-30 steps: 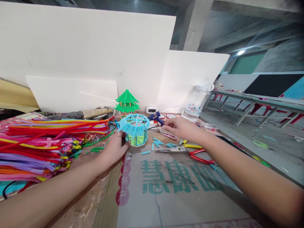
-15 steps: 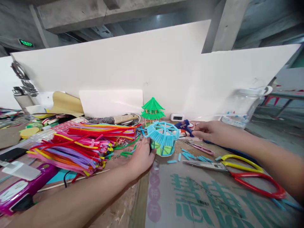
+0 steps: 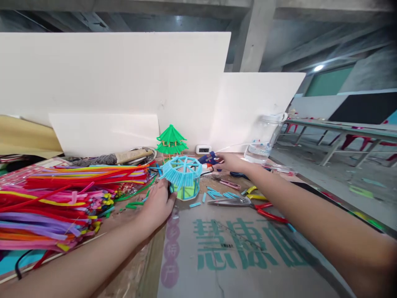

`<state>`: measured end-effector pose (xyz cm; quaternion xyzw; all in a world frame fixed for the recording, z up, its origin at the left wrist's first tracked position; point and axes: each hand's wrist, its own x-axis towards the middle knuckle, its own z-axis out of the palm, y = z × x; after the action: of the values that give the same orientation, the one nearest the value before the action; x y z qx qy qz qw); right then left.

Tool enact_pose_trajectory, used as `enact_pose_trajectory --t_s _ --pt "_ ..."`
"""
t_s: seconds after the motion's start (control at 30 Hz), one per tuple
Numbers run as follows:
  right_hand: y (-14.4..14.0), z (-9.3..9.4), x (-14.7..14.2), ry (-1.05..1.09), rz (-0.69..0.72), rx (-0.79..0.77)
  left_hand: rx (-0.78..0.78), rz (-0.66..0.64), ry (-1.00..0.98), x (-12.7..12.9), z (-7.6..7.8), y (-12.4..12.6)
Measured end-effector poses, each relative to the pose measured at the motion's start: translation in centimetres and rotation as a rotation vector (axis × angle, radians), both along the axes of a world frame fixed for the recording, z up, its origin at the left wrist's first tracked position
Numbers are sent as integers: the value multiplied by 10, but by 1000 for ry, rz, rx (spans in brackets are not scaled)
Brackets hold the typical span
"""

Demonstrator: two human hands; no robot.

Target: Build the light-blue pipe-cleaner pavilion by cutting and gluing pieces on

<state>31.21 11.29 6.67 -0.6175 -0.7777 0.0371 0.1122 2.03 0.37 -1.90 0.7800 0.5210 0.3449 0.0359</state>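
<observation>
A small pavilion model [image 3: 182, 176] with a light blue roof frame and a green base stands on the table. My left hand [image 3: 159, 203] grips its left side, with the thumb along the lower front edge. Behind the model, my right hand [image 3: 231, 161] is closed around the handle of a dark blue glue gun [image 3: 207, 159]; part of the grip is hidden by the fingers. Cut light blue pipe cleaner pieces [image 3: 217, 193] lie to the right of the model, close to pink-handled tweezers [image 3: 228, 183] and scissors [image 3: 238, 201] with yellow and red handles.
Bundles of coloured pipe cleaners [image 3: 62, 203] cover the left side. At the back stand a green tiered-roof model [image 3: 171, 140], a small digital clock [image 3: 203, 149] and a clear plastic jug [image 3: 263, 138]. A white board [image 3: 124, 74] rises behind. A printed sheet [image 3: 235, 256] lies in front.
The view has swung to the right. My right hand has closed on the glue gun's handle. My left hand stays on the pavilion model.
</observation>
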Motion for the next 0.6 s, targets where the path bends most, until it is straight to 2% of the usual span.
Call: enact_pose_trajectory --t_s 0.17,0.27,0.47,0.6 --pt "17 -30 -17 196 -40 -2 -1 -28 -13 -2 -2 3" --pt "19 -33 -19 281 -28 -34 -6 -30 -8 -2 -1 3" --pt "10 -8 -9 461 108 -106 -23 -28 -16 -2 0 2" --pt "-26 15 -7 618 223 -81 -37 -29 -17 -2 3 0"
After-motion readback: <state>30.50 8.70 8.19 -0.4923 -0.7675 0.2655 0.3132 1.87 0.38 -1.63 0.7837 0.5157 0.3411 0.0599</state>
